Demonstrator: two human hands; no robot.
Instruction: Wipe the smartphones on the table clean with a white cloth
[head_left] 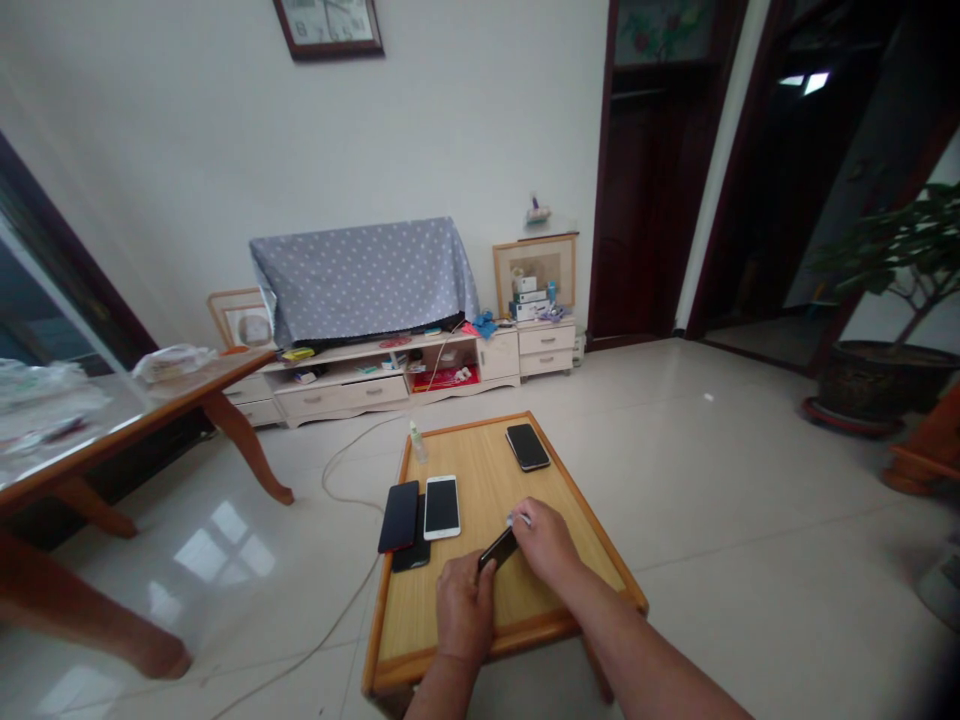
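Note:
Over the near part of the small wooden table (480, 455), my left hand (463, 605) grips the near end of a dark phone (498, 549). My right hand (546, 540) is closed at the phone's far end, with a small white wipe or cloth (519, 519) showing between its fingers; its exact kind is unclear. Left of my hands lie a white phone (442, 507) with a dark screen and a dark phone with a red edge (399, 517). The latter rests partly on another black phone (411, 557). Farther off, a black phone (528, 446) lies near the table's right edge.
A small clear spray bottle (418, 443) stands at the table's far left corner. A pale cable (330, 490) runs across the floor on the left. A larger wooden table (172, 395) is at left, a white cabinet (345, 397) along the wall, a potted plant (885, 375) at right.

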